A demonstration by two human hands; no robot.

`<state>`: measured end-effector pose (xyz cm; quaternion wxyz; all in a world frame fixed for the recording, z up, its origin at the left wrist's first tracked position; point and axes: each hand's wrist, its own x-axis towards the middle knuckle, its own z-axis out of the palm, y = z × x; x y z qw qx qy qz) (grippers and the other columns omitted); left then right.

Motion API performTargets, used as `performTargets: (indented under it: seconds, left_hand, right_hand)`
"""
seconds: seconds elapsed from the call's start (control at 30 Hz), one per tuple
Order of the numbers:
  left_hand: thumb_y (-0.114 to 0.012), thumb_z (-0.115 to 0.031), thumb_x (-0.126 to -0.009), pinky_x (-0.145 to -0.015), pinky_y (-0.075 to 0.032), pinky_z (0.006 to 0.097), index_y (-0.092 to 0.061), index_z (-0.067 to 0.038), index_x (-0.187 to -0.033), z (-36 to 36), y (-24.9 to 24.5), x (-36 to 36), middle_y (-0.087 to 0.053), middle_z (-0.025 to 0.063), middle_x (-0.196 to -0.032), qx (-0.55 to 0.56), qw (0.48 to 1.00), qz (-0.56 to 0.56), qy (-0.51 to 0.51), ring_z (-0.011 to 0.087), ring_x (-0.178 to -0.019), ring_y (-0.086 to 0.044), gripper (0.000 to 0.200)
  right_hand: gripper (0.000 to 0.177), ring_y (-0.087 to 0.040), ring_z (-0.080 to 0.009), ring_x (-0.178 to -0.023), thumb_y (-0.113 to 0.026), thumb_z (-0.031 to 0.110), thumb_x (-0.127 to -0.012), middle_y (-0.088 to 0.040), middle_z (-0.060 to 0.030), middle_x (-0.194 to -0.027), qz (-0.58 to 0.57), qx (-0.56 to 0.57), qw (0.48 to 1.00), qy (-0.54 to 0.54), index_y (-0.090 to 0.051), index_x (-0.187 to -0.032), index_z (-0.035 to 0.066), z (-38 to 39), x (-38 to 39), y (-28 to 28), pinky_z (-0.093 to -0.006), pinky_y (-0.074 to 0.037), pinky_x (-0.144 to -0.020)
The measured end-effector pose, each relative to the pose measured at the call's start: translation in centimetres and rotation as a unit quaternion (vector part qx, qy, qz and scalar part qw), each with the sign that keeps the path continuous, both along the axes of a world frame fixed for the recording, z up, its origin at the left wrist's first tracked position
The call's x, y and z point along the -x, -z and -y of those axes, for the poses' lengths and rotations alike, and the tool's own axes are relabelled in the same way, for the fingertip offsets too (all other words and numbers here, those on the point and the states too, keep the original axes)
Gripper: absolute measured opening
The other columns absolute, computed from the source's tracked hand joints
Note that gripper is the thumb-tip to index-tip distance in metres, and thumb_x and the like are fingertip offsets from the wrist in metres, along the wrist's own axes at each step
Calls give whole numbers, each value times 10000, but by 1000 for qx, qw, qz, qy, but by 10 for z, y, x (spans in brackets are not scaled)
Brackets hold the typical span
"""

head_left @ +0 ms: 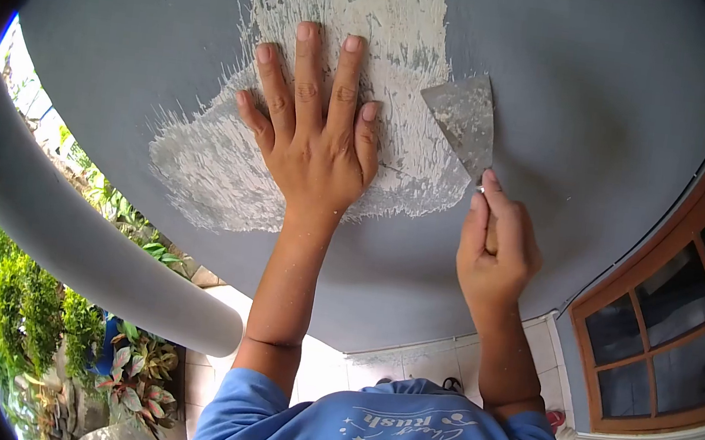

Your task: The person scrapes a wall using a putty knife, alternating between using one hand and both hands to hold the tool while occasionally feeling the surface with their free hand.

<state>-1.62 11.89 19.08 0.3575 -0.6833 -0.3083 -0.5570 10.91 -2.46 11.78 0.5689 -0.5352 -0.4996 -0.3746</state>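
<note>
My left hand (318, 138) lies flat on the wall with its fingers spread, over a rough whitish patch (410, 18) where the grey paint (148, 32) is scraped away. In my right hand (502, 246) is a putty knife (466, 120), its handle wrapped by my fingers. The wide metal blade points up and to the left, speckled with pale residue. One corner of the blade overlaps the patch's right edge in this view. Ragged, streaky borders surround the patch. Small pale specks dot my left forearm.
A round grey column (101, 217) stands at the left, with green plants (25, 304) beyond it. A wooden-framed window (660, 342) is at the right. Pale floor tiles (432, 364) run along the foot of the wall.
</note>
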Motion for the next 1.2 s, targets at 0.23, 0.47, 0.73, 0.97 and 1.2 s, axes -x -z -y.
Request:
performTargets:
  seconds: [0.23, 0.47, 0.73, 0.97, 1.2]
  left_hand:
    - [-333, -384, -1006, -1194, 50, 475, -512, -241, -1419, 2, 1, 0, -369, 88, -1541, 6, 1000, 4, 17, 342, -1471, -209, 473]
    - [-540, -308, -938, -1158, -168, 525, -575, -220, -1340, 0, -38, 12, -478, 103, -1435, -82, 994, 9, 70, 353, -1428, -292, 413]
    - [-414, -412, -968, -1187, -74, 513, -448, -181, -1464, 7, -65, 14, -311, 160, -1562, -20, 1000, -15, -8, 368, -1466, -222, 548]
    - [-431, -390, -962, -1183, -88, 519, -443, -176, -1466, 8, -67, 12, -305, 158, -1565, -24, 1000, -5, -5, 367, -1466, -223, 547]
    - [-422, -403, -968, -1182, -88, 528, -414, -183, -1483, 11, -65, 8, -275, 136, -1583, -21, 999, -5, -40, 362, -1474, -200, 559]
  right_hand:
    - [276, -597, -167, -561, -738, 17, -820, -588, -53, -684, -19, 34, 999, 23, -667, -1085, 41, 10, 19, 12, -289, -509, -500]
    - [203, -665, -225, -641, -737, 44, -831, -673, -98, -773, -37, -5, 999, 10, -674, -1023, 29, 5, 17, -3, -305, -543, -566]
    - [137, -704, -261, -705, -718, 77, -856, -715, -135, -845, -93, 21, 994, -44, -676, -975, 24, 14, 6, -39, -312, -560, -619]
    - [151, -656, -208, -606, -738, 65, -833, -673, -83, -721, -4, 39, 999, -1, -688, -975, 50, 29, 4, -26, -309, -547, -552]
    - [134, -641, -249, -598, -728, 110, -849, -660, -82, -704, 20, -36, 999, -26, -690, -971, 69, -11, -29, -49, -319, -544, -568]
